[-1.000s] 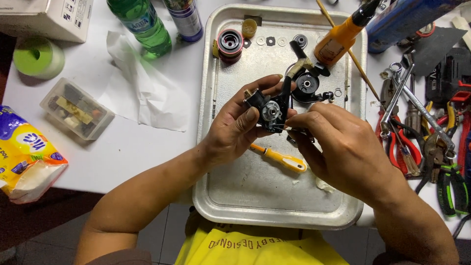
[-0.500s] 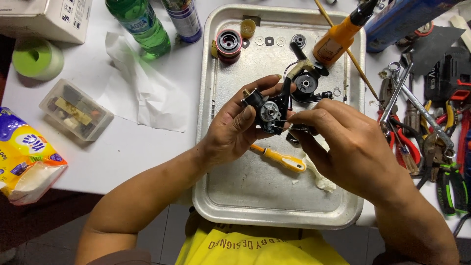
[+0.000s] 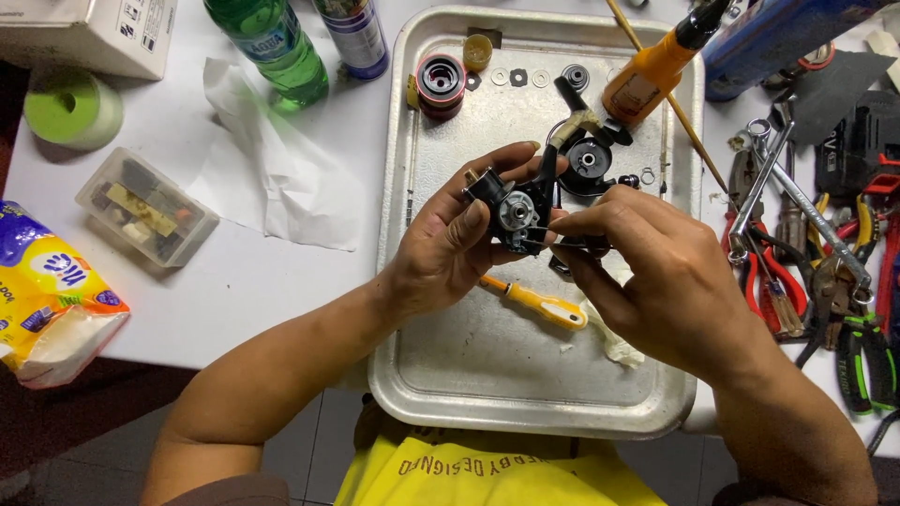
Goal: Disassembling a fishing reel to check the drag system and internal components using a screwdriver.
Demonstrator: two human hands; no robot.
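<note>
My left hand (image 3: 459,248) grips a black fishing-reel body (image 3: 514,208) with a round silver gear showing, held above a metal tray (image 3: 441,375). My right hand (image 3: 656,272) pinches a thin tool or small part against the reel's right side; what it is stays hidden by the fingers. A yellow-handled screwdriver (image 3: 539,305) lies on the tray under my hands, next to a scrap of white tissue (image 3: 614,342). A black rotor part (image 3: 589,161) rests just behind the reel.
On the tray's far end lie a red-and-black spool (image 3: 441,84), washers (image 3: 518,77) and an orange oil bottle (image 3: 652,80). Pliers and wrenches (image 3: 806,244) crowd the right. Left: green bottle (image 3: 272,47), tissue sheet (image 3: 272,169), clear parts box (image 3: 145,206), tape roll (image 3: 70,108), tissue pack (image 3: 52,290).
Both hands have stayed over the tray. The reel body has turned slightly in my left hand, and my right fingers have shifted a little against it.
</note>
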